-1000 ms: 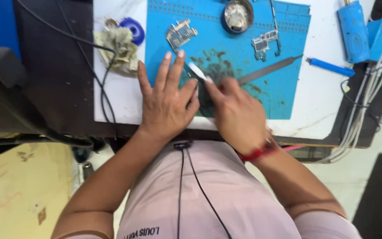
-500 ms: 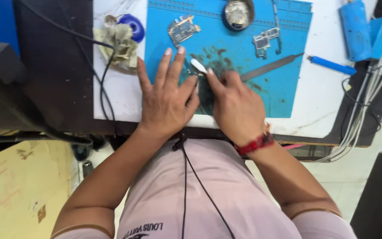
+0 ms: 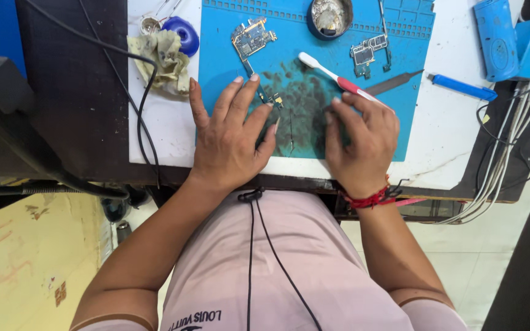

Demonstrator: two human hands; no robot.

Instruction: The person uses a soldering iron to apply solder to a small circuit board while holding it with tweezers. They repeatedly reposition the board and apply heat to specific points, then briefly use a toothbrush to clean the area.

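The right hand (image 3: 363,138) grips a toothbrush (image 3: 332,75); the left hand (image 3: 231,138) lies open on the smeared blue mat (image 3: 412,110), circuit boards (image 3: 251,38) waiting.

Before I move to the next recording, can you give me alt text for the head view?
Seen from above, a person's left hand lies flat on a blue silicone repair mat smeared with dark residue, while the right hand holds a white and red toothbrush. Small green circuit boards, a round metal dish and a crumpled cloth lie around them.

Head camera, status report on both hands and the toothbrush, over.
Left hand flat on blue mat. Right hand grips toothbrush. Circuit boards nearby.
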